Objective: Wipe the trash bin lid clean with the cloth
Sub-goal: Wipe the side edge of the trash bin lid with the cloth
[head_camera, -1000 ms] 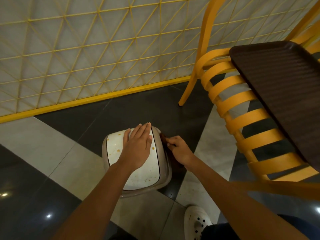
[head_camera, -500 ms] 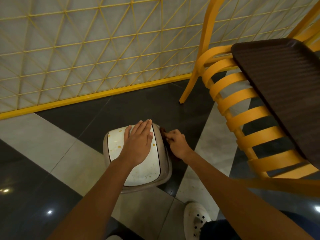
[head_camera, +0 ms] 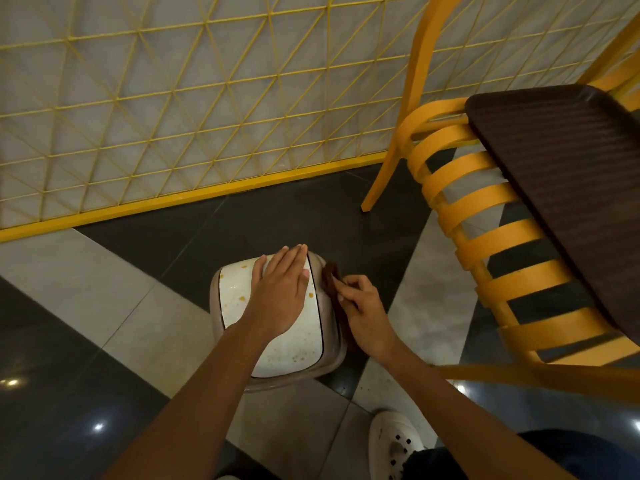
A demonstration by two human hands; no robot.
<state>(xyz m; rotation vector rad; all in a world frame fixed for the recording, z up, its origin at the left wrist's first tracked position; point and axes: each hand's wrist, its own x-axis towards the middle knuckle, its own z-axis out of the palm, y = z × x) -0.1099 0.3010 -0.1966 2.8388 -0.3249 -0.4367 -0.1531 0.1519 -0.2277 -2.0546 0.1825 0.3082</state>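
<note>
**Head view, looking down.** The trash bin lid (head_camera: 294, 348) — white, with a grey rim and orange-brown spots — is sitting on the floor (head_camera: 86, 306) just below the centre of the view. The left hand (head_camera: 280, 292) is lying flat on the lid's far half, with its fingers straight, close together and pointing toward 12 o'clock. The right hand (head_camera: 363, 313) is resting at the lid's 3 o'clock edge. Its fingers are curling round and pinching a dark brown cloth (head_camera: 330, 277) against the rim, and the cloth's free end is sticking out toward the lid's 1 o'clock. From 1 to 4 o'clock of the view a yellow slatted chair (head_camera: 485, 237) is standing, with a dark brown tray (head_camera: 571, 174) resting on it. A white perforated shoe (head_camera: 391, 441) is showing at 5 o'clock. A wall with a yellow triangular lattice (head_camera: 173, 116) is running across 10 to 12 o'clock.
</note>
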